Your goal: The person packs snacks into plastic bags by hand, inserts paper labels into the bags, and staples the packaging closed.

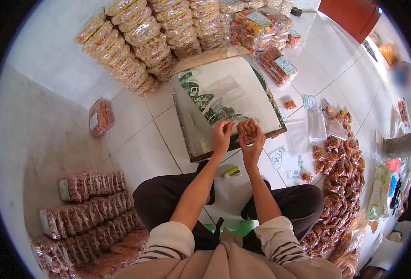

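My right hand (253, 148) is closed round a small clear bag of reddish-brown snacks (247, 130), held above the near edge of a low board-topped table (256, 79). Just left of the bag, my left hand (222, 136) has its fingers curled together. Whatever they pinch, if anything, is too small to make out. Flat clear plastic bags (226, 87) lie on the tabletop. On the floor between my legs is a small green-and-white tool (232, 172).
Several small filled packets (343, 186) are heaped on the right. Printed labels (289, 162) and empty clear bags (316, 125) lie near them. Packed rows (89, 209) line the lower left; tall stacks of bagged snacks (135, 37) stand behind the table. A single pack (101, 117) sits by the wall.
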The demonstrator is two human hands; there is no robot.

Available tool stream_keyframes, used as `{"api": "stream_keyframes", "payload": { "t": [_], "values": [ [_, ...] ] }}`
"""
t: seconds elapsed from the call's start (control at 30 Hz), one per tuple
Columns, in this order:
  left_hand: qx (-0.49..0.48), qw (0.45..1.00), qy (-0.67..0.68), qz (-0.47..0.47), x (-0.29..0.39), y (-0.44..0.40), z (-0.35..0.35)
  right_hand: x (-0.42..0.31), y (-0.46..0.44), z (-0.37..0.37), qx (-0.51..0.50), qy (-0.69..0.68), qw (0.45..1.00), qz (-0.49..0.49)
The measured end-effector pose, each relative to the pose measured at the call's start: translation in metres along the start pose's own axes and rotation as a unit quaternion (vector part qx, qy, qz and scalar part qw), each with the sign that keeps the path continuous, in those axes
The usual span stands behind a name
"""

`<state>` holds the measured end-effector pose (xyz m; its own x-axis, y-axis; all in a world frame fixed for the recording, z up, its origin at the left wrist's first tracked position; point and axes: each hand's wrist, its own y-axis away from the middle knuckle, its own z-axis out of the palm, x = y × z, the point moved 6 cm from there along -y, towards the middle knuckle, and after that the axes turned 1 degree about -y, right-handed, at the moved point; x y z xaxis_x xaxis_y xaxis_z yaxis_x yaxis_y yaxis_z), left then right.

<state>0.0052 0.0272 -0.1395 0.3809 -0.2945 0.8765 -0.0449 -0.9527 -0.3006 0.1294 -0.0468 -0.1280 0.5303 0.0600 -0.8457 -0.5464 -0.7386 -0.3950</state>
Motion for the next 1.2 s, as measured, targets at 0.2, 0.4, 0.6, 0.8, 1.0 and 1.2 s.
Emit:
{"api": "stream_keyframes", "payload": {
  "t": [0.2, 0.4, 0.6, 0.8, 1.0, 1.2],
  "values": [
    [0.013, 0.998, 0.037, 0.055, 0.017, 0.008, 0.001, 0.008, 0.007, 0.008, -0.061, 0.038, 0.997, -0.008],
    [0.010, 0.994, -0.004, 0.111, 0.027, 0.012, 0.008, 0.010, 0.003, 0.009, -0.032, 0.037, 0.999, -0.006],
    [0.031, 0.990, 0.126, -0.054, 0.021, 0.011, 0.003, 0.004, 0.006, 0.002, -0.014, 0.012, 1.000, -0.003],
    [0.044, 0.947, 0.164, -0.271, -0.002, 0.012, 0.012, 0.003, 0.010, 0.009, -0.021, -0.020, 0.999, -0.026],
    [-0.210, 0.846, 0.305, -0.385, 0.009, 0.018, 0.028, -0.012, -0.007, 0.007, -0.018, -0.010, 0.999, -0.027],
    [-0.180, 0.834, 0.397, -0.339, 0.011, 0.026, 0.037, -0.001, -0.012, 0.012, -0.057, -0.007, 0.998, 0.025]
  ]
}}
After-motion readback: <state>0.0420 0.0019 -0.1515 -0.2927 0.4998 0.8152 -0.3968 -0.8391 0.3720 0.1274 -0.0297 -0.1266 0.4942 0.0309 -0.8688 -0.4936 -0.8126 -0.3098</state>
